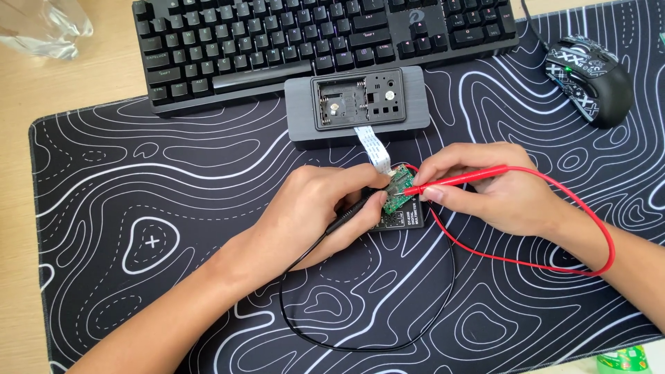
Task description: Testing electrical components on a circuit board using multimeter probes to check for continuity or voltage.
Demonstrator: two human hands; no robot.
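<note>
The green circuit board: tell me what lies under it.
Under the green circuit board sits a small black meter, its lower edge showing on the desk mat. The left hand and right hand cover the rest of it.

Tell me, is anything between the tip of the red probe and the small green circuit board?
Nothing visible stands between them. The right hand holds the red probe with its tip at the green circuit board. The left hand holds the black probe at the board's left edge, clear of the red tip.
</note>
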